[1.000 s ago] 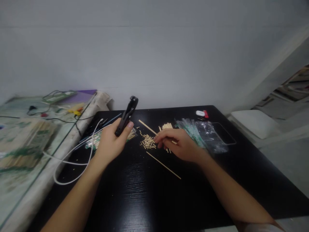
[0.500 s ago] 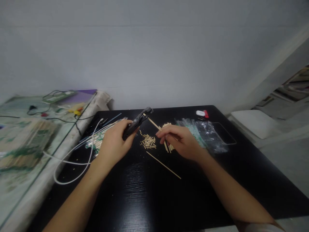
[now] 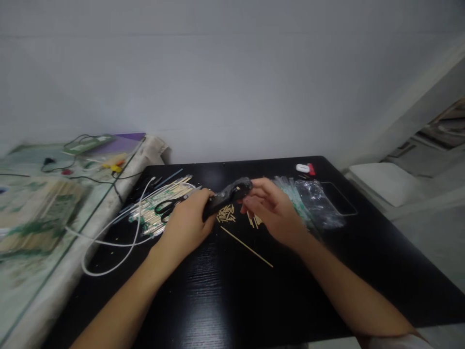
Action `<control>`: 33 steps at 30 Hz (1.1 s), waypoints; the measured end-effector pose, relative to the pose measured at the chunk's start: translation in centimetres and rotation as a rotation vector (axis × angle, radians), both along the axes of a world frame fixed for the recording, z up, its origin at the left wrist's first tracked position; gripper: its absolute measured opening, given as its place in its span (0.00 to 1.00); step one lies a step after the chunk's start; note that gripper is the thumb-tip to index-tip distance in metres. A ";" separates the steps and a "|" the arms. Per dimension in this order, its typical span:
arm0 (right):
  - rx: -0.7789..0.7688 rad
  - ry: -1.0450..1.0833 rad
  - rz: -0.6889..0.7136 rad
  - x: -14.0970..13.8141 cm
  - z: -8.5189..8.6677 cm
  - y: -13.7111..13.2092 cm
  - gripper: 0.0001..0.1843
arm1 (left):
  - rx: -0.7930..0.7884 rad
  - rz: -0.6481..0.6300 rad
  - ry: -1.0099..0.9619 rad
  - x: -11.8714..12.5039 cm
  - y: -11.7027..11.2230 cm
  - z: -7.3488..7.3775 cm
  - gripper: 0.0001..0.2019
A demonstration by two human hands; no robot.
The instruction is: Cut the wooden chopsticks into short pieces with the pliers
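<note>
My left hand [image 3: 191, 213] is closed around a dark, glossy black tool [image 3: 227, 195] whose exact kind I cannot make out. Its far end points right and meets the fingers of my right hand [image 3: 274, 208]. Those fingers are curled against that end; what lies between them is hidden. Below both hands is a pile of short cut wooden stick pieces [image 3: 225, 213]. Some longer pieces [image 3: 255, 221] lie partly under my right hand. One long thin wooden stick [image 3: 247, 246] lies slantwise in front of the pile.
Black-handled scissors [image 3: 167, 207] rest on wrapped sticks [image 3: 148, 213] at left, beside a looped white cable [image 3: 85, 264]. Clear plastic wrappers [image 3: 321, 206] lie at right. A white-and-red item [image 3: 304, 168] is at the back. A cluttered glass-topped table [image 3: 39, 276] adjoins on the left.
The black tool has swung down and right, its end now at my right fingers. The stick that my right hand held is no longer visible. The scissors have come into view beside my left hand.
</note>
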State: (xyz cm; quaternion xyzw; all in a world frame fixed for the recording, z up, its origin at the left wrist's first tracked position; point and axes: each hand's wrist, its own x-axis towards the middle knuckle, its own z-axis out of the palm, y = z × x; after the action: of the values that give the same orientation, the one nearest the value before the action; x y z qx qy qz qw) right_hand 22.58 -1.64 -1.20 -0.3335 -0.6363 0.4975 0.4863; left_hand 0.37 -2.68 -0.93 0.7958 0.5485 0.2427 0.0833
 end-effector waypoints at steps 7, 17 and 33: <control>-0.072 0.054 -0.062 -0.2 0.0 -0.4 0.17 | -0.004 -0.052 -0.006 0.9 -0.5 -0.2 0.09; -0.084 0.092 -0.031 -0.5 -0.2 -0.2 0.17 | 0.003 -0.066 -0.029 1.1 -0.6 -0.2 0.10; -0.100 0.165 0.012 -0.6 -0.4 -0.1 0.14 | 0.028 -0.074 -0.051 0.9 -0.5 -0.7 0.11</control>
State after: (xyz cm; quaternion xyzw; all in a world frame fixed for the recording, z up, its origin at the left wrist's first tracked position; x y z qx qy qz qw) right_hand 21.95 -1.78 -1.61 -0.3115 -0.5701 0.5575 0.5169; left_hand 1.31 -3.16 -1.64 0.8103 0.5128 0.2673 0.0949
